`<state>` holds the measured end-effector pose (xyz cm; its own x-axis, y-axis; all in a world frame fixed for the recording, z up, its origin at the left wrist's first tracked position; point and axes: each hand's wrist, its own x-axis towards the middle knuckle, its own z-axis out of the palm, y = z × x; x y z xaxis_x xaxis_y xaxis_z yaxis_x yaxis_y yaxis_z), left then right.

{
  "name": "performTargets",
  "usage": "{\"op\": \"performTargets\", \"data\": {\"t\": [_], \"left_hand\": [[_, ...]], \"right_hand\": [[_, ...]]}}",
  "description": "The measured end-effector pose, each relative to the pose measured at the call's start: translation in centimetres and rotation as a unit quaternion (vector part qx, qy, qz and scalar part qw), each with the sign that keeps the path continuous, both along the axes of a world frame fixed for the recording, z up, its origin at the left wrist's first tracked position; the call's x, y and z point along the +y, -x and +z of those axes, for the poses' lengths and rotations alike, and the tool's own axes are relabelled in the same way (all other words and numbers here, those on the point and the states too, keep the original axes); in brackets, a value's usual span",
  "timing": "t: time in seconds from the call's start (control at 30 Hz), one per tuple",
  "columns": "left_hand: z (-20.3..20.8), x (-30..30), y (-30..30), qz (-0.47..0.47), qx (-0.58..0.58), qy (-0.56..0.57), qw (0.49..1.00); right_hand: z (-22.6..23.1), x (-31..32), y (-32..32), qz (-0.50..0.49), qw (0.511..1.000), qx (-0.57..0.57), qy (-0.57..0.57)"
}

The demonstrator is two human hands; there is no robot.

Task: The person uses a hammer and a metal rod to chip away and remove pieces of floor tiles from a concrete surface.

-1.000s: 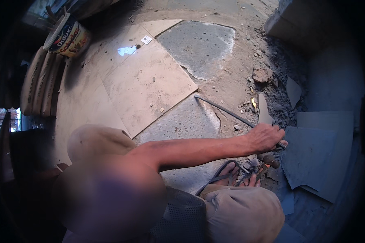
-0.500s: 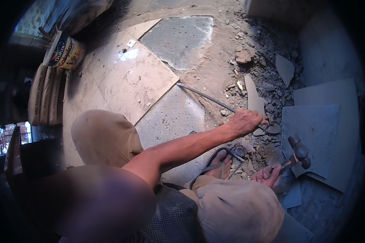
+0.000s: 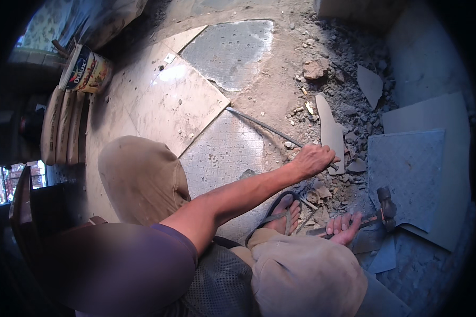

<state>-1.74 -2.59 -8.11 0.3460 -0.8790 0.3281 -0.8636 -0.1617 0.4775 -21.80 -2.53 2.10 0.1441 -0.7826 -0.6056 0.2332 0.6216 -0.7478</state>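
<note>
A long thin metal rod, apparently a long chisel, is wrapped in the fist of my left hand. Its far end meets the corner of a beige floor tile, where that tile borders a bare grey patch with a grid imprint. Beside my right knee, my right hand is closed round the handle of a hammer. The hammer's head points to the right, well apart from the rod's near end.
Rubble and broken tile pieces lie along the right. Large loose tiles overlap near the wall. A paint bucket rests on stacked sacks at the left. My sandalled foot stands near the debris.
The hammer has dropped slightly and its handle lies flatter, with my right hand a little further left. My left hand still grips the rod at the tile corner.
</note>
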Motion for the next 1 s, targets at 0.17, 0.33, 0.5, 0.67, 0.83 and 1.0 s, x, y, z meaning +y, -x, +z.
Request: {"op": "performTargets", "data": {"t": [0.17, 0.33, 0.5, 0.67, 0.83, 1.0], "left_hand": [[-0.4, 0.5, 0.2, -0.011, -0.001, -0.043, 0.999], [-0.2, 0.7, -0.1, -0.015, 0.015, -0.069, 0.997], [-0.1, 0.6, 0.1, -0.015, 0.033, -0.065, 0.997], [-0.9, 1.2, -0.2, -0.031, 0.047, -0.125, 0.991], [-0.8, 1.1, -0.1, -0.024, 0.039, -0.094, 0.995], [-1.1, 2.9, -0.9, -0.035, 0.04, -0.169, 0.984]], "right_hand": [[-1.2, 1.3, -1.3, 0.206, 0.971, -0.076, -0.094], [-0.3, 0.8, 0.4, 0.079, 0.993, -0.043, -0.072], [-2.9, 1.1, -1.0, 0.089, 0.986, -0.11, -0.087], [-3.3, 1.4, 1.0, 0.144, 0.967, -0.16, -0.136], [-2.9, -0.6, 0.5, -0.005, 0.993, -0.119, -0.02], [-4.7, 3.0, -2.1, 0.177, 0.968, -0.111, -0.14]]}}
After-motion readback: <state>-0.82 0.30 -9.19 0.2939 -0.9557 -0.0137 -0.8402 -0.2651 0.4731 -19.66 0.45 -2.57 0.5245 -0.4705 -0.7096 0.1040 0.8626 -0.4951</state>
